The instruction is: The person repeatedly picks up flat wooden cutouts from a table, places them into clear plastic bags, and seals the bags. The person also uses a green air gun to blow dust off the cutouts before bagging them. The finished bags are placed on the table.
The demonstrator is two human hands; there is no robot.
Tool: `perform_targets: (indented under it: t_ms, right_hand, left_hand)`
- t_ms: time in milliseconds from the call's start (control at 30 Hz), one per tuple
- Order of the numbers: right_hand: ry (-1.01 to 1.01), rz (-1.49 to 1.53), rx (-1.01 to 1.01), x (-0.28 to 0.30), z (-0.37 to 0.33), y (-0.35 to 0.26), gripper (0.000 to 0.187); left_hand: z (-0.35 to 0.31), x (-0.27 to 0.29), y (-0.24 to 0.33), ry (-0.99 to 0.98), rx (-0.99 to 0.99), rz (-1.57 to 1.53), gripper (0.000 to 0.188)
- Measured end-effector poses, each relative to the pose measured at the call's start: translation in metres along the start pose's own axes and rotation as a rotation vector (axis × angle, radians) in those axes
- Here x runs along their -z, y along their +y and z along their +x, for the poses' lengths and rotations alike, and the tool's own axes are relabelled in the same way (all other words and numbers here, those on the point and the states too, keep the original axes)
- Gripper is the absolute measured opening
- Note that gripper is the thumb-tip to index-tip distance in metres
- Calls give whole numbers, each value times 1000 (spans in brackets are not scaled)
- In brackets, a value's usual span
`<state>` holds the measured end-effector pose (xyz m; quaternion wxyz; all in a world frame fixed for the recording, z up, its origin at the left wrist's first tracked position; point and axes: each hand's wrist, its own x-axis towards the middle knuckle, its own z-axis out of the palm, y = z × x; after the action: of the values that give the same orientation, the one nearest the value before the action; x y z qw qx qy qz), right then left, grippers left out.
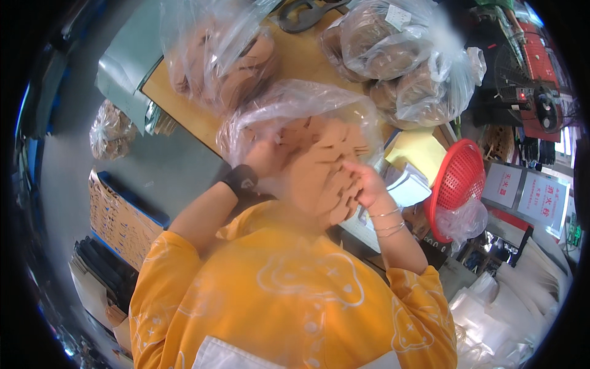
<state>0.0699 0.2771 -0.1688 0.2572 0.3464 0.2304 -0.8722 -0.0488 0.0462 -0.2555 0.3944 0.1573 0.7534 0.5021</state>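
Note:
A clear plastic bag [295,92] lies open in front of me at the table's near edge. It holds tan, flat cut-out pieces [335,138] with notched, curved edges, perhaps leather or card. My right hand [370,186], with thin bracelets at the wrist, pinches the edge of the stacked pieces at the bag's right side. On the left, my left hand [265,158], wearing a dark wristband, reaches into the bag's mouth against the pieces; plastic and blur hide its fingers. Part of the stack hangs down between my arms, close to my yellow top.
Another clear bag of tan pieces [221,61] stands at the far left of the yellow table [169,92]. Filled bags [399,55] sit at the far right, near dark scissors-like handles [301,17]. A red plastic basket [458,178] and yellow paper [418,150] are to the right.

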Motion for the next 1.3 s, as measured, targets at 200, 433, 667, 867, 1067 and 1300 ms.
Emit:
perform_targets:
  t_ms: [200, 433, 667, 867, 1067, 1300]
  right_hand:
    - [188, -126, 140, -19, 9, -15, 23]
    - [-202, 3, 24, -30, 75, -2, 35]
    - [152, 81, 169, 10, 101, 30, 31]
    - [242, 23, 284, 4, 110, 34, 33]
    - [462, -606, 560, 1, 101, 40, 48]
    - [736, -994, 702, 45, 125, 81, 57]
  left_hand:
    - [13, 15, 0, 489, -89, -224, 46]
    - [-19, 4, -17, 375, -50, -758, 60]
    - [-74, -17, -25, 206, 183, -166, 57]
    - [-88, -6, 23, -387, -85, 464, 28]
    - [-69, 14, 64, -412, -305, 623, 27]
    - [-13, 20, 31, 49, -251, 567, 44]
